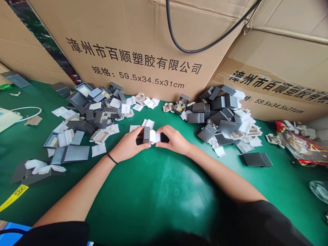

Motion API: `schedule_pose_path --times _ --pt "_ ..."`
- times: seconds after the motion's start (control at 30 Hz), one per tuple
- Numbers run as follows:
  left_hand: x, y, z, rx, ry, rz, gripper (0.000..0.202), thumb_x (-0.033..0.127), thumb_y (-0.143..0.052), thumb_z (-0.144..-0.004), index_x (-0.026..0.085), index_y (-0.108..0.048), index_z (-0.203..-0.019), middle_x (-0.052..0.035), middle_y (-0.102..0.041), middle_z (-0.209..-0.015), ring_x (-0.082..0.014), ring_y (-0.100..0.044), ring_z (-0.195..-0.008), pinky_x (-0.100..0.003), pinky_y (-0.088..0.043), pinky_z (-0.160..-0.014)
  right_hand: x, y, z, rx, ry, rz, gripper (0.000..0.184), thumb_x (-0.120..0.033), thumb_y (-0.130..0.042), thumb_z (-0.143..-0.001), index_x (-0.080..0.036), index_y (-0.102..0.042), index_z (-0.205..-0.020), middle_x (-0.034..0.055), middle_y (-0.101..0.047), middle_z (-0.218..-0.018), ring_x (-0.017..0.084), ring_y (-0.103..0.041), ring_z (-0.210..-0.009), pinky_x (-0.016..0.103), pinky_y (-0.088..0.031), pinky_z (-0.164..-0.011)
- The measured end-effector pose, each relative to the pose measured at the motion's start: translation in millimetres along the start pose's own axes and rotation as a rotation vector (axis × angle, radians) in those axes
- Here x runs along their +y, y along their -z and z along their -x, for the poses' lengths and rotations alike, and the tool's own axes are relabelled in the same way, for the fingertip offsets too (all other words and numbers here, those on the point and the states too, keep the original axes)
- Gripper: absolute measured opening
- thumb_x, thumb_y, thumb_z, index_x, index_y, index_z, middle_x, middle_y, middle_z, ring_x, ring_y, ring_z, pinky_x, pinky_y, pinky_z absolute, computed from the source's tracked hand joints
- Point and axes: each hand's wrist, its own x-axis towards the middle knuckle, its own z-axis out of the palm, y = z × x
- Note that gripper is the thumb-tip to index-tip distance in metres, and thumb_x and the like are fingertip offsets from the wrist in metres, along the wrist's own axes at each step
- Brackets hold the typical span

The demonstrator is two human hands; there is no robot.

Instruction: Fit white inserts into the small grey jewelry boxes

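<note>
My left hand pinches a small dark grey jewelry box between thumb and fingers, in the middle of the green table. From its right side sticks a white folded paper piece. The thumb and fingers of my right hand grip that white piece at its right end. What lies inside the box is hidden. Just behind my hands lie white slips. A pile of dark grey boxes and lids spreads to the left, some open with pale inserts. Another pile of grey boxes lies to the right, mixed with white paper.
Large cardboard cartons stand along the back, with a black cable hanging before them. A red plastic bag lies at the right. At the left are a white cord and a yellow strip with a printed code.
</note>
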Motion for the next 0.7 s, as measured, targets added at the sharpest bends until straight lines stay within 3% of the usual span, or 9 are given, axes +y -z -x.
schedule_pose_path --times 0.27,0.7 --pt "-0.9 -0.2 0.3 -0.005 0.03 -0.039 0.063 0.05 -0.062 -0.071 0.023 -0.041 -0.123 -0.0047 -0.055 -0.115 -0.0218 -0.056 -0.1 -0.03 -0.048 -0.079 3.9 1.5 -0.9 0.003 0.14 0.073 0.051 -0.057 -0.034 -0.085 -0.018 -0.057 -0.108 -0.0008 -0.039 -0.111 -0.006 -0.03 -0.103 0.011 -0.03 -0.094" --pt "0.8 1.0 0.2 -0.03 0.002 0.042 0.06 0.046 -0.062 -0.072 0.02 -0.041 -0.122 -0.0054 -0.055 -0.114 -0.0199 -0.056 -0.1 -0.028 -0.047 -0.081 -0.4 10.4 -0.7 -0.149 0.143 0.26 0.054 -0.056 -0.021 -0.089 -0.023 -0.059 -0.11 0.0011 -0.033 -0.117 -0.001 -0.022 -0.103 0.017 -0.025 -0.094"
